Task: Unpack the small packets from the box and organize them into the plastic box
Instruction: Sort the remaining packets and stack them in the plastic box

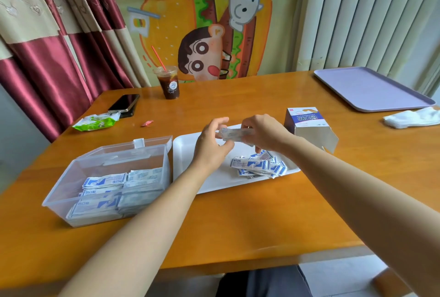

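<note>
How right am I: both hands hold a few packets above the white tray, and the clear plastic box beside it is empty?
Not empty: the head view shows stacked packets inside the clear plastic box. The rest stands: left hand and right hand hold a few packets above the white tray.

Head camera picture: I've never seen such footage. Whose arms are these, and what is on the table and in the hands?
No machine here: a person wears the camera on the head, looking down at their own arms. The left hand and right hand together hold a bundle of packets above a white tray, where loose packets lie. On the wooden table, left of the tray, a clear plastic box holds sorted packets; right of the tray stands the opened cardboard box.
</note>
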A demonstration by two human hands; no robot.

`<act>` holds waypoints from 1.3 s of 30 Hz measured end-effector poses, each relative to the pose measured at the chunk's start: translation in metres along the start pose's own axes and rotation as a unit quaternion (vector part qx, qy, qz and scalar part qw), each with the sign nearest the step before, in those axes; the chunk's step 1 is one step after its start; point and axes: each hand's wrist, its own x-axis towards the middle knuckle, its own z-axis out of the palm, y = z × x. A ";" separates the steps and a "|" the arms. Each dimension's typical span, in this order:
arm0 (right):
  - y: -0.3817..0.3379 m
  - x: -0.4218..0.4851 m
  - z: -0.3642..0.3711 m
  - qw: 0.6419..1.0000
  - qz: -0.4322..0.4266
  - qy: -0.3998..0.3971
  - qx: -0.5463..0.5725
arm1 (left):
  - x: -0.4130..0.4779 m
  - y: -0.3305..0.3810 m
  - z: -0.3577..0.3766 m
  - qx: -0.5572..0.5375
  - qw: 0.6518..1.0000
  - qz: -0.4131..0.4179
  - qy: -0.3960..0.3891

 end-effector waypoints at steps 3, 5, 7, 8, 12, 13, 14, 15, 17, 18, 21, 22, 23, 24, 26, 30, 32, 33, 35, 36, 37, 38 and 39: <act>0.001 0.010 0.015 0.997 -0.027 0.013 -0.066 | 0.007 -0.012 0.006 0.098 0.994 -0.031 0.031; 0.006 0.015 0.025 0.994 -0.039 0.003 -0.101 | 0.010 -0.019 0.009 0.137 0.987 -0.062 0.053; 0.013 0.017 0.034 0.992 -0.044 -0.015 -0.121 | 0.011 -0.025 0.011 0.164 0.983 -0.070 0.052; 0.018 0.018 0.037 0.992 -0.042 -0.025 -0.116 | 0.011 -0.029 0.011 0.178 0.981 -0.068 0.043; 0.032 0.020 0.040 0.999 -0.007 -0.030 -0.034 | 0.010 -0.039 0.010 0.211 0.974 -0.082 0.006; 0.033 0.021 0.040 0.999 0.001 -0.034 -0.017 | 0.011 -0.040 0.009 0.212 0.973 -0.089 0.005; 0.034 0.021 0.040 0.999 0.006 -0.042 -0.002 | 0.011 -0.040 0.008 0.209 0.973 -0.097 0.006; 0.033 0.023 0.040 0.999 0.008 -0.051 0.012 | 0.012 -0.040 0.008 0.203 0.974 -0.103 0.005; 0.030 0.024 0.043 0.997 0.012 -0.059 0.044 | 0.013 -0.037 0.009 0.187 0.977 -0.103 -0.010; 0.027 0.025 0.045 0.996 0.017 -0.059 0.061 | 0.013 -0.036 0.010 0.181 0.978 -0.097 -0.020; 0.023 0.026 0.048 0.994 0.024 -0.060 0.086 | 0.011 -0.034 0.013 0.190 0.978 -0.080 -0.034; 0.023 0.025 0.047 0.994 0.020 -0.057 0.087 | 0.011 -0.035 0.013 0.205 0.976 -0.073 -0.033; 0.023 0.024 0.045 0.995 0.015 -0.049 0.087 | 0.011 -0.034 0.012 0.227 0.971 -0.064 -0.034; 0.022 0.023 0.043 0.995 0.011 -0.039 0.088 | 0.010 -0.031 0.011 0.253 0.965 -0.054 -0.035; 0.017 0.023 0.034 0.995 0.011 -0.007 0.100 | 0.012 -0.020 0.006 0.302 0.952 -0.026 -0.036; -0.006 0.023 0.012 0.987 -0.001 0.041 0.153 | 0.018 0.017 -0.022 0.342 0.939 -0.004 -0.040; -0.018 0.023 0.003 0.980 -0.015 0.041 0.192 | 0.020 0.035 -0.045 0.346 0.937 -0.006 -0.041; -0.026 0.022 0.000 0.976 -0.023 0.042 0.214 | 0.020 0.043 -0.058 0.342 0.939 -0.012 -0.046; -0.045 0.021 -0.001 0.971 -0.046 0.039 0.232 | 0.014 0.056 -0.086 0.314 0.945 -0.048 -0.079; -0.055 0.021 -0.001 0.971 -0.056 0.034 0.230 | 0.010 0.059 -0.099 0.290 0.948 -0.075 -0.109; -0.065 0.021 0.000 0.971 -0.066 0.029 0.228 | 0.006 0.061 -0.111 0.268 0.948 -0.100 -0.137; -0.078 0.021 0.003 0.969 -0.073 0.022 0.234 | 0.000 0.059 -0.126 0.259 0.946 -0.117 -0.155; -0.090 0.020 0.006 0.967 -0.076 0.012 0.244 | -0.005 0.056 -0.138 0.253 0.944 -0.130 -0.167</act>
